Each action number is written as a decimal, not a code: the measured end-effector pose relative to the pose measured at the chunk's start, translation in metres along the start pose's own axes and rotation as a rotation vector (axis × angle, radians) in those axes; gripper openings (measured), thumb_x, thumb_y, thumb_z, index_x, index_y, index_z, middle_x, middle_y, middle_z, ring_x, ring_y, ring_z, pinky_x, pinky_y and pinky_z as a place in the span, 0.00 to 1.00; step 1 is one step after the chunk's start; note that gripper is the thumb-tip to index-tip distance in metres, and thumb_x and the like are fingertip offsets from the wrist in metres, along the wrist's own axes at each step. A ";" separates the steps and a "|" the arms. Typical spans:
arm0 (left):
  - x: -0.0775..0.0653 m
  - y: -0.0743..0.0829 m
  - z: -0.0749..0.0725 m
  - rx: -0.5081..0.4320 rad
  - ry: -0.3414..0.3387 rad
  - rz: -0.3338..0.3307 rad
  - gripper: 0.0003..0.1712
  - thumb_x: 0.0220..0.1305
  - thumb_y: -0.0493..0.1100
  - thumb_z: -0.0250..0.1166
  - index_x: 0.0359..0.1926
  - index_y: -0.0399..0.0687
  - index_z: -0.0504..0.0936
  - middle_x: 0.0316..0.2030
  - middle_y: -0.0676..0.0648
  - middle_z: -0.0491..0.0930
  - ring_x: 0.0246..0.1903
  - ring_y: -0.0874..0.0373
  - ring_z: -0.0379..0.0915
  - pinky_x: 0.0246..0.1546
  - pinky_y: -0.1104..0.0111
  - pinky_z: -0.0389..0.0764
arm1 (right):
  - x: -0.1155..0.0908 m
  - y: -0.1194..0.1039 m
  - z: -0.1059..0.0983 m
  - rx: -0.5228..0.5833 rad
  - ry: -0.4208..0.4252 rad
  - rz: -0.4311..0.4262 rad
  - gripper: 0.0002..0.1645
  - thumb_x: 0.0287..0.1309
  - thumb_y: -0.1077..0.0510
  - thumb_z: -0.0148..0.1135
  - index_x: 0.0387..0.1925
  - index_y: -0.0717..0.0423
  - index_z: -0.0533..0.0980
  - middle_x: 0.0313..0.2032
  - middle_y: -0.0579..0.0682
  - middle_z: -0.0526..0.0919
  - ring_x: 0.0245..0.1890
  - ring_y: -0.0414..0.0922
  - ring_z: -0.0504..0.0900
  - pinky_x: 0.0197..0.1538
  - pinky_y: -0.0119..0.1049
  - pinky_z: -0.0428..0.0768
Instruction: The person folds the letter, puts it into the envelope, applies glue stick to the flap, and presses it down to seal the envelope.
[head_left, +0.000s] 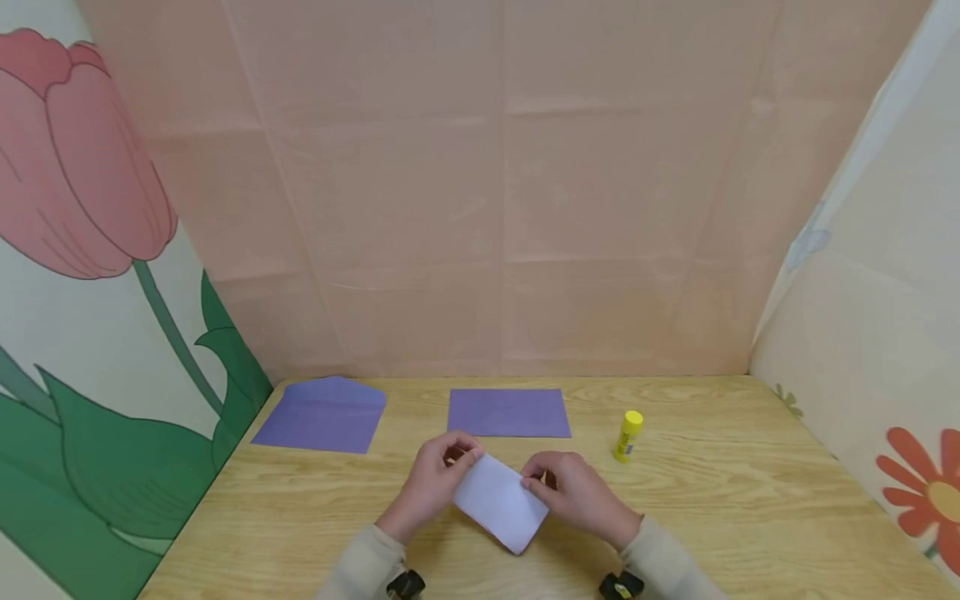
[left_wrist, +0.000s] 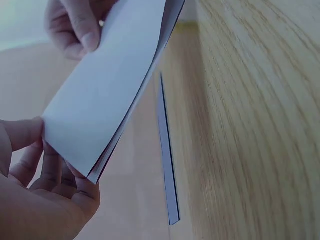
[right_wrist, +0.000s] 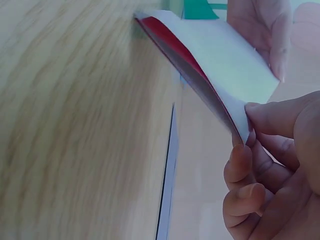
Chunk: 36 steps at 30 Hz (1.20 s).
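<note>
A folded white card (head_left: 501, 504) is held tilted above the table, between both hands. My left hand (head_left: 429, 487) pinches its upper left corner between thumb and fingers. At the right edge, my right hand (head_left: 583, 498) grips it the same way. Seen from the left wrist, the card (left_wrist: 107, 95) shows several layers slightly parted along its lower edge. From the right wrist, the card (right_wrist: 227, 65) gapes a little, and red shows on its inside. Past the hands, a purple sheet or envelope (head_left: 510, 413) lies flat on the table.
A purple envelope (head_left: 318, 425) with its flap raised lies at the back left of the wooden table (head_left: 750, 500). To the right stands a yellow glue stick (head_left: 628, 437). A pinkish cloth backdrop (head_left: 495, 208) rises behind the table, with flower-printed panels at both sides.
</note>
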<state>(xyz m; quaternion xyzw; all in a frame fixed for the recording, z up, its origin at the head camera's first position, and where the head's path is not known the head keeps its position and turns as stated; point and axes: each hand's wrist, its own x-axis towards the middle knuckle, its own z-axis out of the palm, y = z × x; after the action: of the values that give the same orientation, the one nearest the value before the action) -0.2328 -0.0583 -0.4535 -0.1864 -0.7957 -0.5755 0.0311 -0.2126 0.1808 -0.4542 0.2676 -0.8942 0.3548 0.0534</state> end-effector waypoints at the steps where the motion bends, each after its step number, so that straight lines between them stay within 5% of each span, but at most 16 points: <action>1: 0.000 0.000 -0.001 -0.007 0.011 0.001 0.06 0.70 0.42 0.64 0.37 0.46 0.84 0.34 0.49 0.81 0.33 0.59 0.75 0.35 0.70 0.75 | -0.001 0.001 -0.001 -0.004 -0.002 0.007 0.05 0.64 0.59 0.65 0.31 0.48 0.82 0.25 0.35 0.77 0.21 0.31 0.70 0.23 0.28 0.72; 13: 0.001 -0.007 -0.011 -0.087 0.116 -0.083 0.07 0.71 0.41 0.62 0.42 0.41 0.83 0.40 0.44 0.82 0.34 0.57 0.76 0.33 0.70 0.78 | -0.004 0.014 -0.006 -0.007 -0.016 0.038 0.03 0.64 0.60 0.65 0.34 0.56 0.80 0.27 0.38 0.78 0.23 0.31 0.71 0.27 0.28 0.74; 19: -0.003 0.016 -0.016 -0.116 0.131 -0.123 0.08 0.71 0.36 0.60 0.42 0.34 0.82 0.40 0.39 0.81 0.36 0.54 0.76 0.34 0.69 0.79 | -0.004 0.016 -0.001 0.072 0.019 0.088 0.04 0.64 0.59 0.65 0.32 0.49 0.79 0.27 0.39 0.79 0.24 0.34 0.72 0.27 0.30 0.74; 26: 0.005 -0.005 -0.011 -0.169 0.260 -0.106 0.08 0.70 0.40 0.63 0.43 0.37 0.82 0.39 0.41 0.83 0.34 0.61 0.73 0.34 0.73 0.75 | 0.000 0.014 0.001 0.173 0.013 0.216 0.11 0.62 0.48 0.68 0.33 0.50 0.79 0.32 0.42 0.82 0.25 0.39 0.75 0.27 0.31 0.75; 36: 0.008 -0.007 -0.009 -0.188 0.298 -0.168 0.10 0.73 0.37 0.58 0.45 0.31 0.78 0.36 0.40 0.82 0.33 0.59 0.73 0.32 0.72 0.75 | 0.000 0.017 0.009 0.356 -0.012 0.212 0.12 0.60 0.56 0.70 0.37 0.60 0.78 0.33 0.50 0.85 0.26 0.39 0.77 0.28 0.30 0.77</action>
<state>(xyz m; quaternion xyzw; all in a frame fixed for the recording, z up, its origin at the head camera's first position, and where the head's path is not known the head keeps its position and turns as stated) -0.2440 -0.0664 -0.4546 -0.0342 -0.7378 -0.6690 0.0832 -0.2201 0.1853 -0.4710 0.1794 -0.8408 0.5095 -0.0376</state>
